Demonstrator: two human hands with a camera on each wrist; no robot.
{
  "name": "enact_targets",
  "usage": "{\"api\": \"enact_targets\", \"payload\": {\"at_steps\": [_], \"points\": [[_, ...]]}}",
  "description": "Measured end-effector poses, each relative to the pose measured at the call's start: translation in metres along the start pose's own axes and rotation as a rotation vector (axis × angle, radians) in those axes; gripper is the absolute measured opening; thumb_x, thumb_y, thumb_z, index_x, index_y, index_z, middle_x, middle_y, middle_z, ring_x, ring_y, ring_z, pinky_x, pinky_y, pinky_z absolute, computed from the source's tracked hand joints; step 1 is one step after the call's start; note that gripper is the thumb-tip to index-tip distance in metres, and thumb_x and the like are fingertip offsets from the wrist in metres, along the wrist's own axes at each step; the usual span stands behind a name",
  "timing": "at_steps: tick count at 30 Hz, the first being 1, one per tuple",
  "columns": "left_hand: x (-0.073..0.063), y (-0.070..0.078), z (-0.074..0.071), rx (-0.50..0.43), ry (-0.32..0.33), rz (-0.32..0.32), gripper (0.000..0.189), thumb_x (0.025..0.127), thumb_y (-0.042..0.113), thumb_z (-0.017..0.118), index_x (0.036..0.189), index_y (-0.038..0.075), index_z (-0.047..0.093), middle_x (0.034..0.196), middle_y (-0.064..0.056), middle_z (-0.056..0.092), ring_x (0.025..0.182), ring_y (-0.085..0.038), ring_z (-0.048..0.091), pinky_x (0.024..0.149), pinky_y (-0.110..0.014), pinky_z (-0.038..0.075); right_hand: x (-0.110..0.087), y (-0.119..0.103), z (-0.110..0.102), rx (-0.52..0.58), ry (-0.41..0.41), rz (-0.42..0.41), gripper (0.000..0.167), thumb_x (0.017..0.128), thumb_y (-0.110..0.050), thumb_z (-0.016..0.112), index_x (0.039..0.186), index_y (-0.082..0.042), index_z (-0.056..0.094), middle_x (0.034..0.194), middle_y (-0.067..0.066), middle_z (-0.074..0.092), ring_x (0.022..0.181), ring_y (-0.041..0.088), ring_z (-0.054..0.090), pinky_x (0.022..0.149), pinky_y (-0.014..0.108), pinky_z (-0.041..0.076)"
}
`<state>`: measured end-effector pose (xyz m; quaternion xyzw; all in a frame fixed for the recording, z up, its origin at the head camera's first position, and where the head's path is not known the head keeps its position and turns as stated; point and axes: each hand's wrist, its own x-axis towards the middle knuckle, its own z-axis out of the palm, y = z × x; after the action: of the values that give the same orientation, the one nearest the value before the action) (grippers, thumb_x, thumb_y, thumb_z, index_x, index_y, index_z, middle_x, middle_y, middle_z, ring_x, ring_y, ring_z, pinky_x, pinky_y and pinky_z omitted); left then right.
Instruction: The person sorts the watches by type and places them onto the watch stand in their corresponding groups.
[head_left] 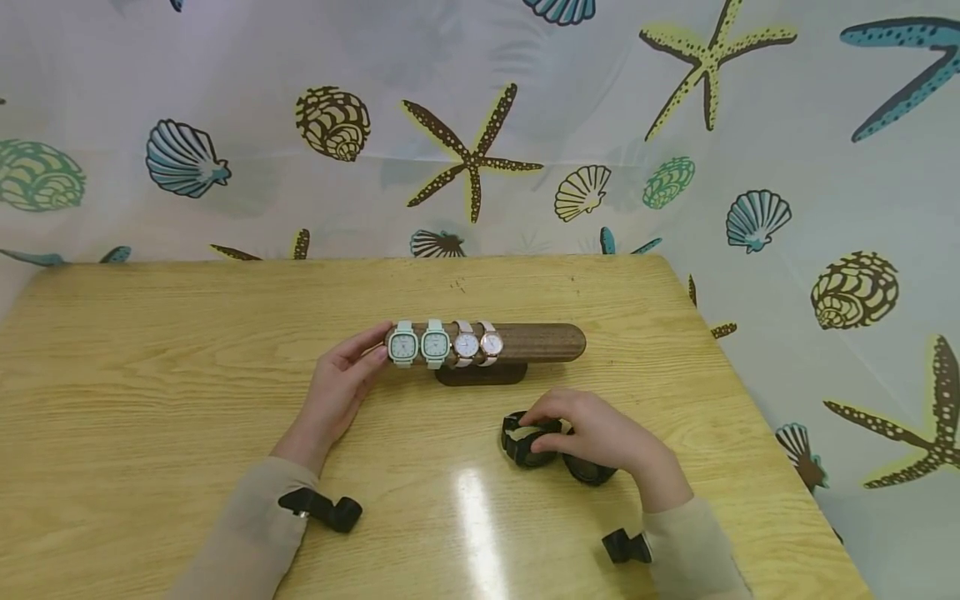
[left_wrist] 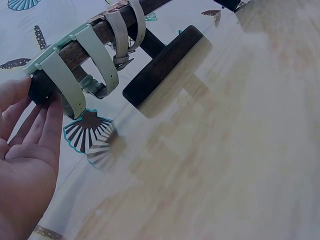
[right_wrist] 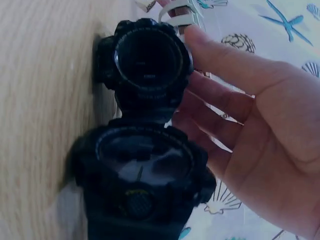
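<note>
The right hand (head_left: 600, 433) curls over 2 black watches (head_left: 528, 440) lying on the bench (head_left: 150, 375), just in front of the stand's bar (head_left: 540, 342), which runs left-right. The left hand (head_left: 341, 387), fingers straight, touches the bar's left end beside the mint watch (head_left: 402, 344).

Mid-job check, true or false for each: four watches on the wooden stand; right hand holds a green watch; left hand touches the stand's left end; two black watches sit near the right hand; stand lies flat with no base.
1. Four watches hang on the stand: true.
2. The right hand holds a green watch: false, a black watch.
3. The left hand touches the stand's left end: true.
4. Two black watches lie by the right hand: true; the second is under it.
5. The stand has no base: false, it has a dark base.
</note>
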<state>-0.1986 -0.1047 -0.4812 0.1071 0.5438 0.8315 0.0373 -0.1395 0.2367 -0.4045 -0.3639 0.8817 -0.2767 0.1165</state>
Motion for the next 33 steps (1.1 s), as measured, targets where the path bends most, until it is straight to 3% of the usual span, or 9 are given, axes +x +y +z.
{"api": "enact_targets", "payload": {"at_steps": [7,17,27,33], "points": [[-0.001,0.001,0.000,0.004,-0.001,0.006,0.043,0.095,0.005,0.059,0.137,-0.001,0.050,0.133,-0.002,0.055,0.122,-0.012,0.049,0.099,-0.026,0.043,0.005,-0.003,0.006,-0.097,-0.089,0.000,0.027,0.086,-0.017,0.073,0.112,-0.012,0.069,0.109,-0.002,0.065,0.103,0.012,0.059,0.089,0.030,0.050],[-0.001,0.001,0.000,0.026,0.015,0.021,0.043,0.094,0.004,0.059,0.135,-0.002,0.051,0.132,-0.002,0.056,0.122,-0.013,0.050,0.096,-0.024,0.046,0.006,-0.006,0.010,-0.147,-0.090,0.017,0.026,0.088,-0.016,0.070,0.113,-0.011,0.068,0.111,0.001,0.066,0.104,0.016,0.060,0.089,0.032,0.050],[-0.001,0.000,0.000,0.031,0.017,0.035,0.043,0.094,0.004,0.060,0.135,-0.003,0.051,0.132,-0.004,0.055,0.123,-0.013,0.049,0.096,-0.023,0.046,0.004,-0.011,0.006,-0.060,0.084,0.073,0.028,0.092,-0.017,0.065,0.119,-0.009,0.066,0.116,0.004,0.066,0.103,0.017,0.061,0.085,0.033,0.052],[-0.001,0.001,0.000,0.035,0.018,0.039,0.043,0.093,0.004,0.060,0.135,-0.004,0.051,0.132,-0.003,0.056,0.123,-0.013,0.050,0.096,-0.023,0.046,-0.002,-0.011,-0.001,-0.010,0.201,0.172,0.028,0.094,-0.018,0.062,0.121,-0.009,0.065,0.115,0.004,0.066,0.097,0.016,0.062,0.080,0.034,0.054]]}}
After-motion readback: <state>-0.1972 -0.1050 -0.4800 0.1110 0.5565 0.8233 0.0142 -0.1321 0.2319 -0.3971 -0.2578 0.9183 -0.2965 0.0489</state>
